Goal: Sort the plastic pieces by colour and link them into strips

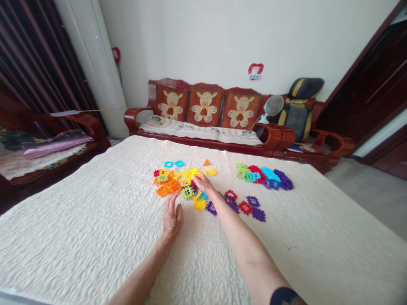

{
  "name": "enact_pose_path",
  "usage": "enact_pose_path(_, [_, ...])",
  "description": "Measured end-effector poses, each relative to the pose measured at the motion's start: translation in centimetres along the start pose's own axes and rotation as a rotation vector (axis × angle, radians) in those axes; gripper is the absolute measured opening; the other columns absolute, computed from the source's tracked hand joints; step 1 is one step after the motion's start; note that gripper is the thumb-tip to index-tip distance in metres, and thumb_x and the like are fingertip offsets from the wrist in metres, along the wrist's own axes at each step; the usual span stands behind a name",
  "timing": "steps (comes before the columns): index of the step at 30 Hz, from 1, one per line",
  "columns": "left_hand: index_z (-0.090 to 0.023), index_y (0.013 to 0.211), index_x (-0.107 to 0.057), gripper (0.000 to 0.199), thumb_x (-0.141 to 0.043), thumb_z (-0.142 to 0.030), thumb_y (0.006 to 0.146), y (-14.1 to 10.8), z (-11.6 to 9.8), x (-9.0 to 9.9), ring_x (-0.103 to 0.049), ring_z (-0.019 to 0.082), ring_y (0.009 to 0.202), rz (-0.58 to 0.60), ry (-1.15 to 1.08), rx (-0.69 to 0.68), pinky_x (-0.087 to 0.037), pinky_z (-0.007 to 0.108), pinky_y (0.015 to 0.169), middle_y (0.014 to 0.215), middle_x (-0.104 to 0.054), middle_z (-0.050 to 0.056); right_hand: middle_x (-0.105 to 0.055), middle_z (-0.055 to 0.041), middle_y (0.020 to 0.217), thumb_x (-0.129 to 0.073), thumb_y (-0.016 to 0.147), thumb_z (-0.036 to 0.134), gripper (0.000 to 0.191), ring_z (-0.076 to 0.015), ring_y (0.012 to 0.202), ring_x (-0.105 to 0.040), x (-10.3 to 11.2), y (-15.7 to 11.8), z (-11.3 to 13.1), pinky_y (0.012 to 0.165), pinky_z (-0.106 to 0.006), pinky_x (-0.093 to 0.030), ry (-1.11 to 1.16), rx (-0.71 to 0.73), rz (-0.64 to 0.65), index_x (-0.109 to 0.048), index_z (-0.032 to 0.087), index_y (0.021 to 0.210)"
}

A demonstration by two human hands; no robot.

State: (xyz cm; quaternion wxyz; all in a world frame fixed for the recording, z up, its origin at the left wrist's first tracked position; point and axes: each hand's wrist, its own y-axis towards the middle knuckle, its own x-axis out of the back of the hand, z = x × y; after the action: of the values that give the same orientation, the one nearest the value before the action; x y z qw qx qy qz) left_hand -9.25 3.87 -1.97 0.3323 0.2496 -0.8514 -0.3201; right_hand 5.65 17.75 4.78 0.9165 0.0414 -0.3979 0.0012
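Colourful plastic pieces with toothed edges lie in a loose pile near the middle of the quilted cover. My left hand (172, 217) rests at the near edge of the orange pieces (168, 188), its fingers apart and nothing visible in them. Over the yellow pieces (192, 171) is my right hand (203, 184), with its fingers reaching into the pile; whatever they may hold is too small to make out. A green square piece (187, 193) and a flat yellow square (199, 204) lie between the hands. Purple pieces (258, 214) and a red one (245, 207) are right of my right forearm.
A sorted group of green (242, 172), red, light blue (270, 174) and purple (283, 180) pieces lies to the right on the white quilted cover (95, 228). Two blue pieces and an orange triangle (207, 162) are behind the pile. Beyond stand a wooden sofa (197, 137) and a fan (273, 105).
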Motion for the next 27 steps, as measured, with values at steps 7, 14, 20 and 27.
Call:
enact_pose_path(7, [-0.018, 0.125, -0.051, 0.037, -0.043, -0.018, 0.089, 0.0, -0.1, 0.0, -0.053, 0.025, 0.117, 0.034, -0.018, -0.017, -0.044, 0.048, 0.099, 0.121, -0.059, 0.014, -0.057, -0.0102, 0.133, -0.038, 0.090, 0.046, 0.049, -0.0231, 0.125, -0.050, 8.1, -4.6, -7.0, 0.105, -0.038, -0.037, 0.019, -0.026, -0.332, -0.054, 0.020, 0.128])
enact_pose_path(14, [-0.018, 0.120, -0.054, 0.034, -0.042, -0.017, 0.089, -0.1, -0.5, -0.2, -0.056, 0.024, 0.113, 0.034, -0.021, -0.037, -0.047, 0.045, 0.097, 0.118, -0.061, 0.012, -0.060, -0.0227, 0.125, -0.048, 0.083, 0.042, 0.053, -0.0314, 0.124, -0.050, 12.7, -8.2, -16.3, 0.106, -0.043, -0.034, -0.170, -0.319, -0.355, -0.058, 0.006, 0.121])
enact_pose_path(20, [-0.019, 0.114, -0.058, 0.033, -0.045, -0.019, 0.084, -0.1, 0.6, -0.5, -0.061, 0.024, 0.104, -0.035, -0.024, 0.145, -0.051, 0.044, 0.090, 0.108, -0.066, 0.010, -0.064, -0.0192, 0.120, -0.045, 0.086, 0.045, 0.051, -0.0280, 0.118, -0.056, 4.0, -6.2, -8.0, 0.104, -0.040, -0.038, -0.059, -0.168, -0.272, -0.060, 0.010, 0.120])
enact_pose_path(27, [-0.017, 0.111, -0.059, 0.030, -0.045, -0.025, 0.086, 0.6, 1.1, 0.5, -0.063, 0.024, 0.097, -0.064, -0.065, 0.244, -0.052, 0.045, 0.085, 0.102, -0.067, 0.011, -0.064, -0.0070, 0.124, -0.035, 0.090, 0.046, 0.047, -0.0186, 0.116, -0.058, 2.9, -5.8, -4.0, 0.098, -0.032, -0.044, 0.113, 0.017, -0.292, -0.057, 0.022, 0.123])
